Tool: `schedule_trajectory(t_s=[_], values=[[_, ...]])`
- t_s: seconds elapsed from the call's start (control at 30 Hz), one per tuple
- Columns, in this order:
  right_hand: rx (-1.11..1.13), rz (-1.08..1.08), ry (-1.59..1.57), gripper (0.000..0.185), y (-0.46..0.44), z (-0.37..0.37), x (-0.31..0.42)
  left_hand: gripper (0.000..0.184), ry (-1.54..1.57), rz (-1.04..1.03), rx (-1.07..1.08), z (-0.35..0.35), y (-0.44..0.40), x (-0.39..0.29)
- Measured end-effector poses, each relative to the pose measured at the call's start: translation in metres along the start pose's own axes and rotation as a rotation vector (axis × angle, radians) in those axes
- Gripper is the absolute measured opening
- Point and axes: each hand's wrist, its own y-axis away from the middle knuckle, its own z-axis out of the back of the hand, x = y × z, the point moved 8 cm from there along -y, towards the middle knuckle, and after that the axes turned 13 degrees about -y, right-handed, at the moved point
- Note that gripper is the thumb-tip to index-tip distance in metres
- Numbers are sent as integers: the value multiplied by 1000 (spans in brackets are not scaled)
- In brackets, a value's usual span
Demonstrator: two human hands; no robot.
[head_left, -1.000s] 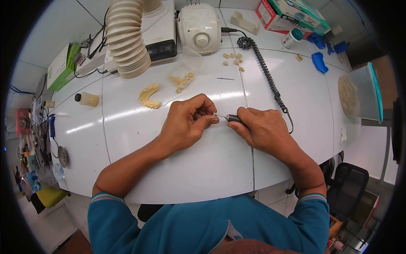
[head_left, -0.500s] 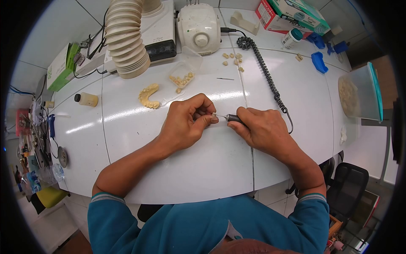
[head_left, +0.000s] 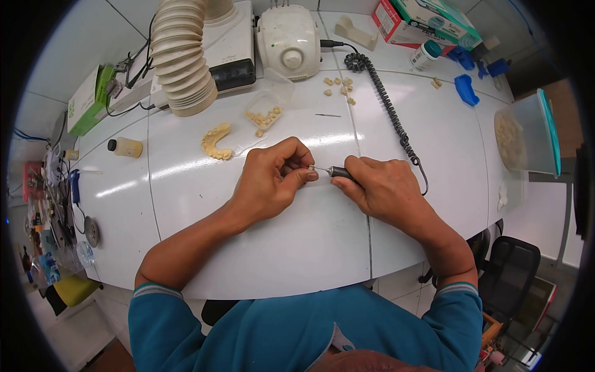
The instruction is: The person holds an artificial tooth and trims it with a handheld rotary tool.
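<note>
My left hand [head_left: 276,177] pinches a small tooth-coloured piece [head_left: 311,167] between thumb and fingertips; most of it is hidden. In my right hand [head_left: 384,186] is a dark rotary handpiece [head_left: 340,173], gripped like a pen. Its thin bur points left, with the tip at or very near the small piece; I cannot tell if they touch. Beyond my left hand lie a yellowish dental arch model [head_left: 216,142] and a clear open box [head_left: 264,106] of tooth-like pieces. A slim metal bur [head_left: 328,115] rests on the table farther back.
A white motor unit [head_left: 289,43] stands at the back, its coiled black cord [head_left: 387,99] running down to my right hand. Left of it hangs a ribbed suction hose [head_left: 181,62]. Several loose tooth-like pieces [head_left: 344,90], a small bottle [head_left: 126,147] and a lidded tub [head_left: 524,136] are around.
The view has shifted very slightly. Both hands keep the same grip and nearly the same place, with the bur still at the small piece.
</note>
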Motion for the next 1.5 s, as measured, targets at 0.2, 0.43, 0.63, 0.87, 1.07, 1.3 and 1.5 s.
schedule_trajectory(t_s=[0.2, 0.43, 0.63, 0.87, 1.07, 1.3, 1.5], values=[[-22, 16, -5, 44, 0, -1, -1, 7, 9, 9, 5, -1, 0, 1], [-14, 11, 5, 44, 1, -1, 0, 7, -9, 6, 5, 0, 0, 0], [-16, 13, 1, 44, 0, -1, 0, 7, -28, 0, 7, 0, 0, 0], [-32, 12, 0, 44, 0, -1, -1, 7, -9, 0, 0, 0, 0, -1], [-32, 12, 1, 44, 0, -1, -1, 7, 2, 6, 0, 0, 0, 1], [-22, 17, 3, 44, 1, -1, 0, 7, -3, -1, -3, 0, 0, 0], [-27, 22, 10, 43, 1, -1, -1, 7, 4, 2, 2, 0, 0, -1]])
